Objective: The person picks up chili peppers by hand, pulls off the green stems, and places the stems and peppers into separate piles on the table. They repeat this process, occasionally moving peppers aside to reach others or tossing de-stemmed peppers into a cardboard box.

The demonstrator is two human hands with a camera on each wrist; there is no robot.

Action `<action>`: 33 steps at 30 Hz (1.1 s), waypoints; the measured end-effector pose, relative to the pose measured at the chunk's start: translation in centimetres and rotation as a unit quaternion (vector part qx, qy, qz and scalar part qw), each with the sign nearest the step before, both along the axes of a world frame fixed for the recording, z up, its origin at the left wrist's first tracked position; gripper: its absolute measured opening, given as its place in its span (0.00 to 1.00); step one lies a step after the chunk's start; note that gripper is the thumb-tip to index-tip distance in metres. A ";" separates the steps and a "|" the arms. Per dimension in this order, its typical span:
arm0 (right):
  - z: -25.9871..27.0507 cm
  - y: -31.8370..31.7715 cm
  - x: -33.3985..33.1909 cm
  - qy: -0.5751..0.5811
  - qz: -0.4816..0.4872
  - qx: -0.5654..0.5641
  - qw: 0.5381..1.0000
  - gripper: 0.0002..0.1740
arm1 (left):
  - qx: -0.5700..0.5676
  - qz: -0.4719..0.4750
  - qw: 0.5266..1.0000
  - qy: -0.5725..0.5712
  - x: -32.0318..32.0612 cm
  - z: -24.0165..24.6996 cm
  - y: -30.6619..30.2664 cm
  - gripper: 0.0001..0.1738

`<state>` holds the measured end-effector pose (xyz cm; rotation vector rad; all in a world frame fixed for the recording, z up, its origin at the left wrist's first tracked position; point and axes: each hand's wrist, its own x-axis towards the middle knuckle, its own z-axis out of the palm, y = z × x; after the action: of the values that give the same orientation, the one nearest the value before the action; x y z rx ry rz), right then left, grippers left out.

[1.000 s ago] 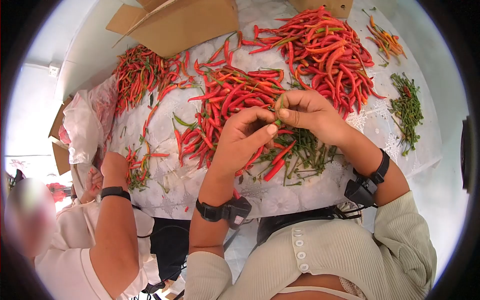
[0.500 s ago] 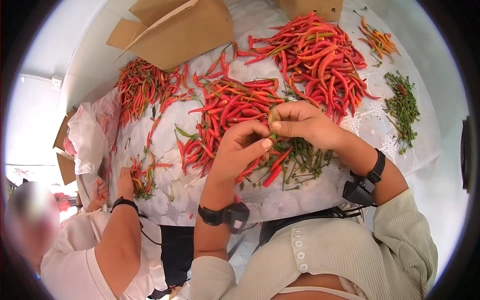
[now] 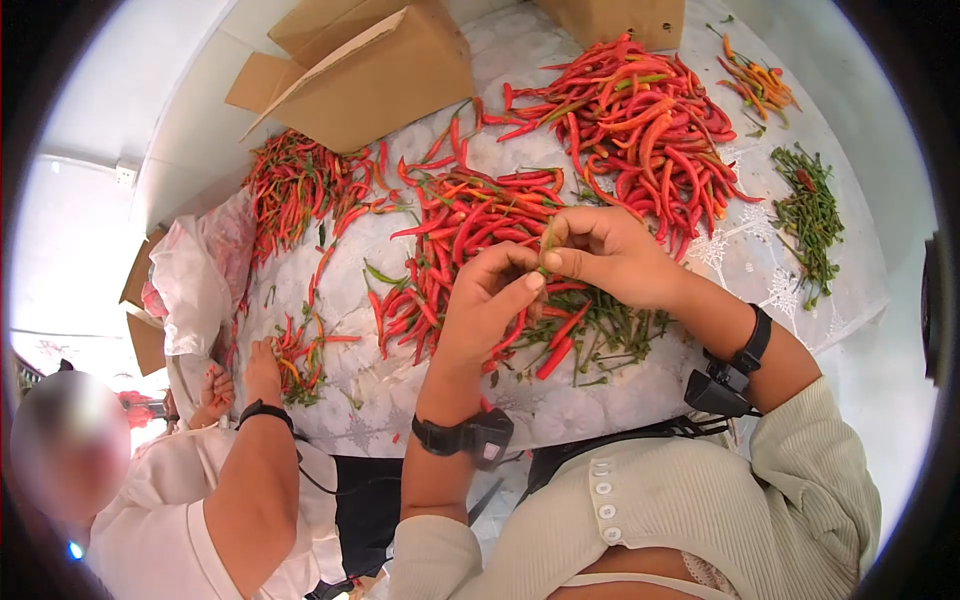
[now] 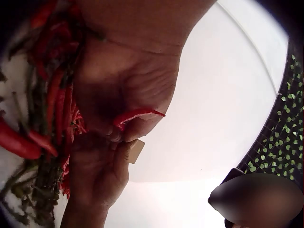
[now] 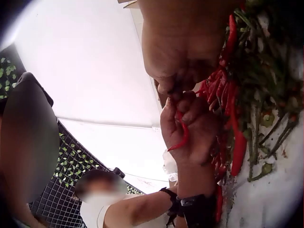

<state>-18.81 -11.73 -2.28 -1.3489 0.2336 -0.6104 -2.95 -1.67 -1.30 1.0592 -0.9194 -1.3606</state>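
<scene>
My left hand (image 3: 487, 300) holds a red chili (image 4: 137, 114) between thumb and curled fingers; its red body curves across the palm in both wrist views. My right hand (image 3: 620, 257) meets it fingertip to fingertip, pinching the green stem end (image 3: 545, 262). Behind the hands lies a middle heap of red chilies (image 3: 470, 215). Below the right hand is a pile of loose green stems (image 3: 615, 335), with a few red chilies (image 3: 556, 357) at its left side. The fingertips partly hide the stem end.
A larger chili heap (image 3: 650, 130) lies at the back right, green stems (image 3: 808, 225) at the far right, another heap (image 3: 300, 190) at the back left. Cardboard boxes (image 3: 390, 85) stand behind. At left, another person's hand (image 3: 262, 375) is by a small chili pile (image 3: 300, 360).
The view has shifted slightly. My two hands stay together at the chili's stem end. The other person's hand has moved a little toward the small pile.
</scene>
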 end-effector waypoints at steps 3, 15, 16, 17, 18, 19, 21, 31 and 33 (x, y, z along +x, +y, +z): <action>0.3 0.4 0.0 0.014 -0.042 -0.060 0.997 0.06 | 0.000 0.008 1.000 0.012 0.2 0.0 0.0 0.07; 0.7 0.3 0.0 -0.008 -0.222 -0.443 0.868 0.07 | 0.047 0.038 0.998 -0.018 -0.1 -0.1 -0.2 0.05; 0.7 0.4 0.1 -0.010 -0.230 -0.446 0.865 0.07 | 0.041 0.036 0.998 -0.019 -0.1 -0.1 -0.3 0.05; 0.6 0.4 0.1 -0.010 -0.235 -0.452 0.860 0.07 | 0.036 0.034 0.999 -0.019 0.0 -0.2 -0.3 0.05; 0.5 0.3 0.1 -0.010 -0.241 -0.458 0.856 0.07 | 0.035 0.034 0.999 -0.017 0.0 -0.2 -0.3 0.05; 0.5 0.3 0.1 -0.010 -0.246 -0.463 0.851 0.07 | 0.034 0.034 0.999 -0.015 0.0 -0.2 -0.3 0.05; 0.5 0.4 0.1 -0.003 -0.253 -0.472 0.844 0.08 | 0.029 0.035 0.999 -0.013 -0.1 -0.2 -0.3 0.05; 0.4 0.5 0.2 -0.006 -0.285 -0.521 0.805 0.08 | 0.014 0.067 0.998 -0.014 -0.7 -0.4 -0.4 0.05; 0.4 0.6 0.2 -0.005 -0.293 -0.527 0.798 0.08 | 0.023 0.071 0.997 -0.011 -0.9 -0.1 -0.4 0.04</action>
<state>-18.60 -11.15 -1.85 -2.3794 0.3228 -1.3972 -3.82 -2.02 -1.40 1.1553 -0.8159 -1.2590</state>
